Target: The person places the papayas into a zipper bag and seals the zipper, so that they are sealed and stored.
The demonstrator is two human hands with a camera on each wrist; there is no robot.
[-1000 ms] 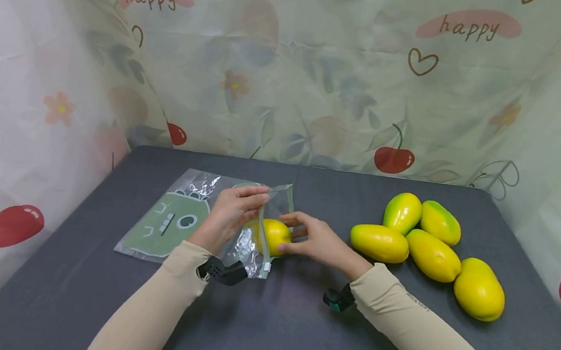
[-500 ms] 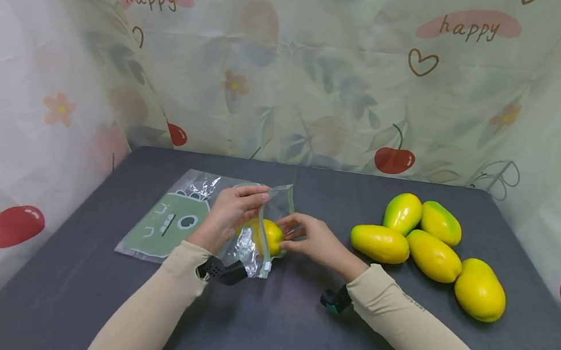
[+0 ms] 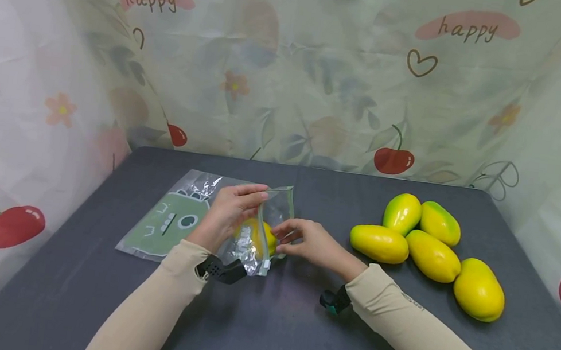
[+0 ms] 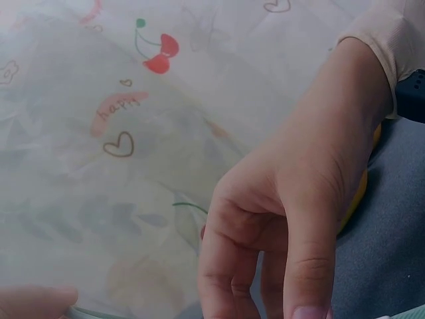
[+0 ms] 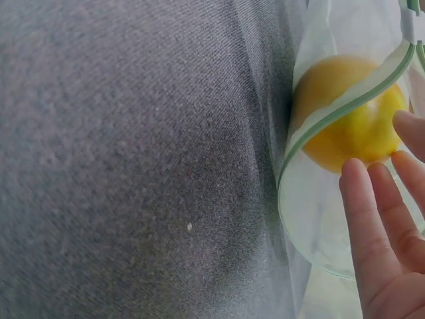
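A clear zip bag (image 3: pixel 171 226) with a green cartoon face lies on the dark tabletop, its mouth facing right. My left hand (image 3: pixel 229 215) pinches the upper edge of that mouth and holds it raised. Inside the opening sits a yellow mango (image 3: pixel 267 239), partly seen through the plastic. My right hand (image 3: pixel 311 243) is at the mouth, fingers extended towards the mango; in the right wrist view the fingertips (image 5: pixel 355 173) are at the mango's near end (image 5: pixel 372 129), and firm contact is unclear. The left wrist view shows the right hand (image 4: pixel 285 199) from above, without the mango.
Several yellow-green mangoes lie grouped on the right of the table, among them one (image 3: pixel 379 244) nearest the right hand and one (image 3: pixel 479 290) farthest right. A patterned curtain (image 3: pixel 291 84) stands behind the table (image 3: pixel 262 334).
The mango has moved left, deeper into the bag, with the right hand following it slightly. The left hand keeps its hold on the bag's edge.
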